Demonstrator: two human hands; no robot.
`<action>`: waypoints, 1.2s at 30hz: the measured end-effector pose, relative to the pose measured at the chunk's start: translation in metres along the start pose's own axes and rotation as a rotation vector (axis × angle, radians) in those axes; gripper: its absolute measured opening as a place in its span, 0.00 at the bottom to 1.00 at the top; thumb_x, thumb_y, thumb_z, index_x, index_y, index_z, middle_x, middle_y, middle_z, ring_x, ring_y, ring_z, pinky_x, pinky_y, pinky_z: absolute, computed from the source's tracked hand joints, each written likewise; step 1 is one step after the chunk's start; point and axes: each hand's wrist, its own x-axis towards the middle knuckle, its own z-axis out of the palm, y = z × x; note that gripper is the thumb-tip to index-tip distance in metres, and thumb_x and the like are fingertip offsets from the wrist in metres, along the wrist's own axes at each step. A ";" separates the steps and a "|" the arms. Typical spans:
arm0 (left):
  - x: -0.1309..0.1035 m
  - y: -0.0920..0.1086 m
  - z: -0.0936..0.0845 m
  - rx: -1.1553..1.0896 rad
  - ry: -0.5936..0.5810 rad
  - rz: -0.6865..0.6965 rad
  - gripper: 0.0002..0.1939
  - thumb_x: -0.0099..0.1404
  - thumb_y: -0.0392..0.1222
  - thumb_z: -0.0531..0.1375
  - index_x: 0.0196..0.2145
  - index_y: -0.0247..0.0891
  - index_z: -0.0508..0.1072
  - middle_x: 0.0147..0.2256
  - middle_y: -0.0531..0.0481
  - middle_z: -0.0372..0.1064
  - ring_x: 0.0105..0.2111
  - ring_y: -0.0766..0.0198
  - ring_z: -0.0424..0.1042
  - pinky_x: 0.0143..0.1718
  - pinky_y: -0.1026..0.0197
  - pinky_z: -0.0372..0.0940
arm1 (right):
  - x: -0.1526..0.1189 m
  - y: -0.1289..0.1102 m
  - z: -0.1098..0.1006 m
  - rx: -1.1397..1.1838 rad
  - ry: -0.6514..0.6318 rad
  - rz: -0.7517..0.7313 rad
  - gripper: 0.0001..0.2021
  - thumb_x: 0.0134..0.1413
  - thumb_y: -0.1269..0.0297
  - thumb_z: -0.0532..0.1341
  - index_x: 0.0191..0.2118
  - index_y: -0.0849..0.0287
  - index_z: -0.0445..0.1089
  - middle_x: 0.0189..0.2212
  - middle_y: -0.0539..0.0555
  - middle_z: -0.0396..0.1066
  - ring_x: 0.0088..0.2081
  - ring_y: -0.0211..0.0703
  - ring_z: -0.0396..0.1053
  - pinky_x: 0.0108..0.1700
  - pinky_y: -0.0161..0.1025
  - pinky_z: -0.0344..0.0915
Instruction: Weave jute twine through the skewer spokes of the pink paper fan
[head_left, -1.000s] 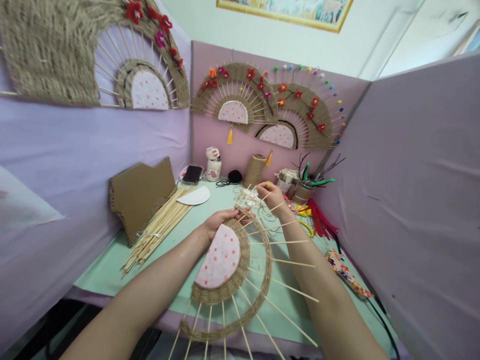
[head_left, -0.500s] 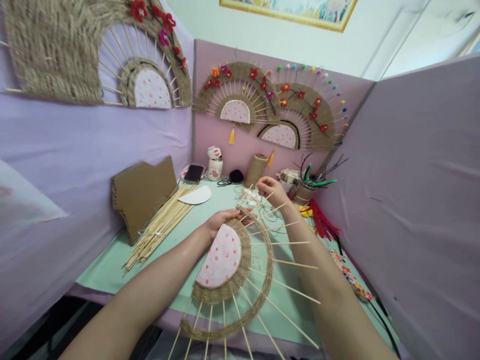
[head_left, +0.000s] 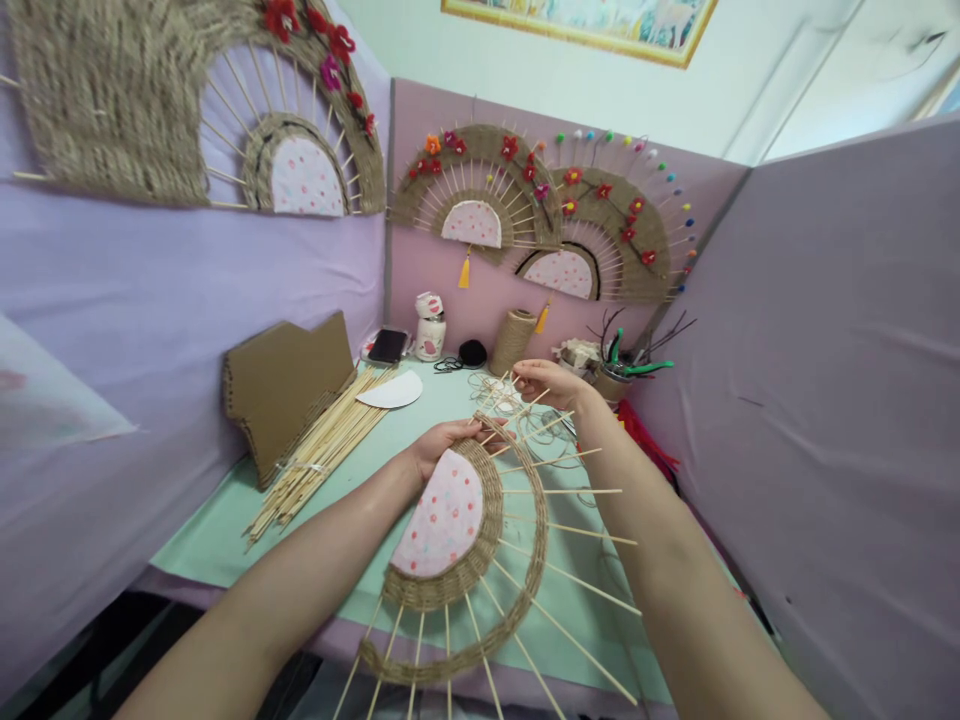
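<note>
A half-round fan frame point(head_left: 491, 480) of jute twine woven over thin sticks is tilted in front of me, with a pink dotted half-circle point(head_left: 439, 515) at its centre. My left hand point(head_left: 446, 440) grips its upper end, some fingers behind the sticks. A separate woven band point(head_left: 538, 540) arcs across the spread sticks farther out. Beside the upper stick tips, my right hand point(head_left: 551, 383) is pinched closed on what looks like a thin strand of twine; the strand is hard to make out. Loose twine loops point(head_left: 551, 440) lie below it.
A bundle of sticks point(head_left: 322, 450) and a white paper piece point(head_left: 390, 390) lie left, by folded cardboard point(head_left: 289, 375). Behind stand a twine spool point(head_left: 514, 340), a white jar point(head_left: 430, 335) and green-handled pliers point(head_left: 637, 368). Finished fans point(head_left: 480, 140) hang on the partition.
My right hand has shifted slightly right and down, its wrist turned flatter, and the forearm has swung right over the red and yellow materials. My left hand and the fan frame stay nearly still.
</note>
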 end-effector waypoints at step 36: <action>0.009 -0.005 0.002 -0.096 0.150 0.157 0.12 0.61 0.34 0.57 0.43 0.35 0.70 0.40 0.42 0.74 0.41 0.54 0.73 0.40 0.54 0.66 | 0.030 0.041 0.010 -0.238 0.240 -0.132 0.17 0.33 0.57 0.68 0.28 0.63 0.67 0.16 0.44 0.61 0.18 0.29 0.55 0.21 0.30 0.52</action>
